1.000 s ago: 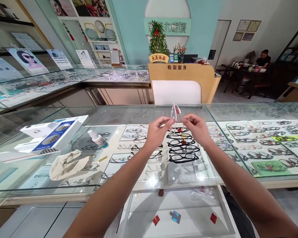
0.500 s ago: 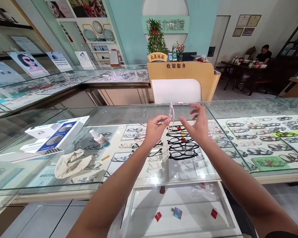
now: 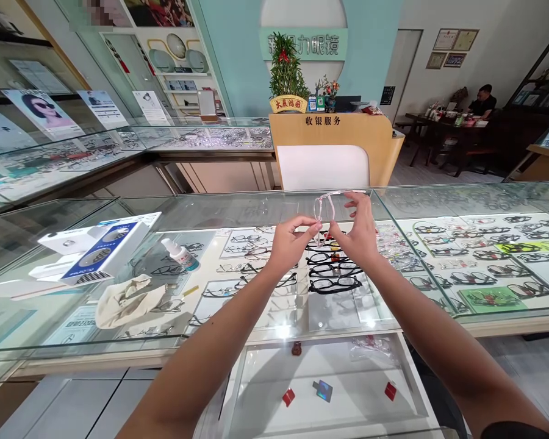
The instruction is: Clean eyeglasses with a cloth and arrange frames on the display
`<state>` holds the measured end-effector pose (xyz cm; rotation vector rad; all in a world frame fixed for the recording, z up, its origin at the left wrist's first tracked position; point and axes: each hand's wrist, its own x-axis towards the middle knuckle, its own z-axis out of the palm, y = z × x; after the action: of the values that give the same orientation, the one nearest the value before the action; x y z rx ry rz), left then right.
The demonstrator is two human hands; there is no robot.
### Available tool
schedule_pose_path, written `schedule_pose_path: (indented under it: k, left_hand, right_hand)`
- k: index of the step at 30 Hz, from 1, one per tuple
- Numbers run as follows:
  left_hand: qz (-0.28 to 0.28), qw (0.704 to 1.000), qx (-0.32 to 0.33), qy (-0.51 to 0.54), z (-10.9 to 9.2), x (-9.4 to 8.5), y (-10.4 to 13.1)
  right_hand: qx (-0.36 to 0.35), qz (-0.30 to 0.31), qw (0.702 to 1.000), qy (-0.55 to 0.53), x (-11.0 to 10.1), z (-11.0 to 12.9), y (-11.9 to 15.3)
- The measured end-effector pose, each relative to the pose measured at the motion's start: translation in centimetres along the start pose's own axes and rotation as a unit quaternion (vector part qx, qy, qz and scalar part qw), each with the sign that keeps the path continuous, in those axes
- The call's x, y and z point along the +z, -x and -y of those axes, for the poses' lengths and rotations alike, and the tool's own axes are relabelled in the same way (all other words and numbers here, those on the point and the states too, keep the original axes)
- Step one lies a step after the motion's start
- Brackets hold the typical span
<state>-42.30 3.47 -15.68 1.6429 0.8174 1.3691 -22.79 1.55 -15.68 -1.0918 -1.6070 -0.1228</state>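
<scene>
A pair of clear pink eyeglasses is held up above the glass counter, between my two hands. My left hand pinches the lower part of its frame with thumb and forefinger. My right hand is curved around the other side, its thumb at a lower pink part and its fingertips at the upper temple; the exact contact is hard to see. Beneath the hands, black-framed eyeglasses lie in a column inside the display case, partly hidden by my right hand.
On the glass at left are an open blue-and-white box, a spray bottle and a beige cloth. An open white drawer juts out below the counter. A person sits at a far table.
The pink eyeglasses have turned so more of the frame shows. My right thumb has come closer to my left hand and now meets the frame. The view has shifted slightly.
</scene>
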Motion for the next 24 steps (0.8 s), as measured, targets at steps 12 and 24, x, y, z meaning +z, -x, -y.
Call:
schedule_pose_path:
  k: [12,24]
  left_hand:
    - [-0.001,1.0,0.01,-0.012,-0.82,0.55,0.45]
    - [-0.041,0.998,-0.001,0.04,-0.09,-0.18,-0.06]
  right_hand:
    - [-0.026,0.04,0.998,0.029,-0.02,0.08,0.02]
    - [0.001,0.028,0.997,0.071,-0.04,-0.37,-0.09]
